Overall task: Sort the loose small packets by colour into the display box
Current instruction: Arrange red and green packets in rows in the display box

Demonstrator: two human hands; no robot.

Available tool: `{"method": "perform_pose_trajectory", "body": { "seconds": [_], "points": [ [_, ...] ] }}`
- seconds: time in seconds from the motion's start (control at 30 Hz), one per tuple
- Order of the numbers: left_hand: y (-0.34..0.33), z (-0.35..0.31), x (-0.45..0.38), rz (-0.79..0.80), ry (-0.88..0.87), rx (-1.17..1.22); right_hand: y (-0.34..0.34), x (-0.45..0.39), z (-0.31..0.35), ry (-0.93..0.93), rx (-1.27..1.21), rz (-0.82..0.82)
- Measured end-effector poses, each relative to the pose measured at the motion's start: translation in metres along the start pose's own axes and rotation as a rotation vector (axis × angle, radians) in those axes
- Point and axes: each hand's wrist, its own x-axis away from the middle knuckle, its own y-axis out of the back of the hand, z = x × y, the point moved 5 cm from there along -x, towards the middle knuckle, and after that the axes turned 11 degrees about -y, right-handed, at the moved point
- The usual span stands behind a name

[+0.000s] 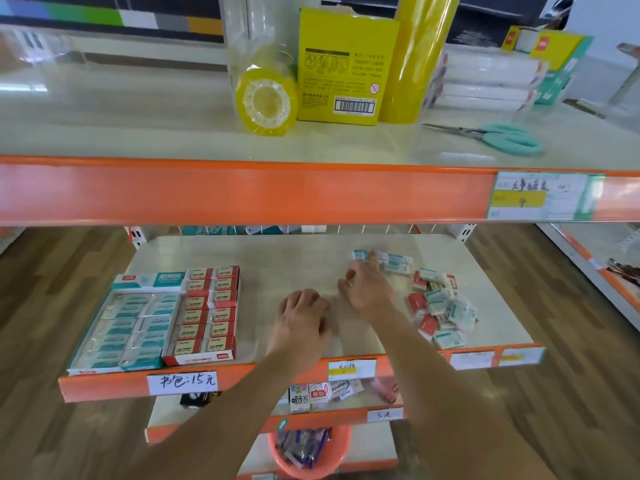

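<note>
teal display box (pixel 131 327): far left of the middle shelf, touching the red box; holds wrapped teal packets in rows and looks close to full.
red display box (pixel 207 313): just right of the teal one; red-and-white packets in 2 columns, apparently full.
left hand (pixel 303 318): palm down on the bare shelf between the boxes and the loose packets, fingers curled under; whether it covers a packet I cannot tell.
right hand (pixel 367 289): reaching toward the back of the shelf, forefinger stretched out onto the teal row, other fingers loosely bent; nothing is visibly held.
teal row (pixel 384 261): a few teal packets lined up side by side near the back, right of centre, apart from the heap.
loose heap (pixel 440 306): red and teal packets jumbled and overlapping on the right of the shelf.
handling: judged light, small, stiff blocks in glossy film, likely slippery; pinch 1 across its short sides, or several pressed together as a stack.
middle shelf (pixel 277 261): bare between boxes and heap, so the path leftward is open.
in the way: the upper shelf's orange edge (pixel 242 192) overhangs, limiting lift; the boxes have little room left.
upper shelf: yellow tape roll (pixel 266 105), yellow carton (pixel 346 67), teal scissors (pixel 502 138), all well apart from the work.
</note>
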Motion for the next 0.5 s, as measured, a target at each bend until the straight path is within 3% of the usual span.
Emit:
{"method": "perform_pose_trajectory", "body": {
  "seconds": [0.2,0.5],
  "points": [
    [0.0,0.002,0.0,0.019,-0.026,-0.017,-0.012,0.026,0.004,0.084,0.002,-0.131],
    [-0.003,0.003,0.002,0.045,-0.009,0.008,-0.004,0.071,-0.005,0.15,-0.445,0.083]
  ]
}}
